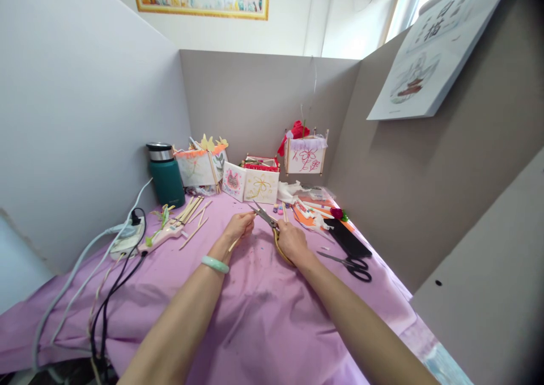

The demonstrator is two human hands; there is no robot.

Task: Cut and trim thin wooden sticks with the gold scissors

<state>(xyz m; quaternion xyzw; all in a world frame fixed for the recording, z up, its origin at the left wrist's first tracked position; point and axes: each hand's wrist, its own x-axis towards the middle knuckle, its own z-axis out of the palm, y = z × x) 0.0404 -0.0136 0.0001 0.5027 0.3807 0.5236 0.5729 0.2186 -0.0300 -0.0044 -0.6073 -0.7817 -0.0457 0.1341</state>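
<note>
My left hand (238,228), with a pale green bangle (215,264) at the wrist, is closed on a thin wooden stick (233,245). One end of the stick sticks out below the palm, and its other end is at my fingertips. Gold-handled scissors (267,216) are in my right hand (292,240), their blades parted and pointing left toward those fingertips. Whether the blades touch the stick I cannot tell. Beyond both hands stand white decorated panels (260,186) with drawn flowers.
A green bottle (165,175), a power strip (127,238) with cables, a pink glue gun (164,235) and loose sticks (195,212) are on the left. To the right lie black scissors (351,265), a black phone (346,237) and papers. A decorated box (306,155) hangs behind.
</note>
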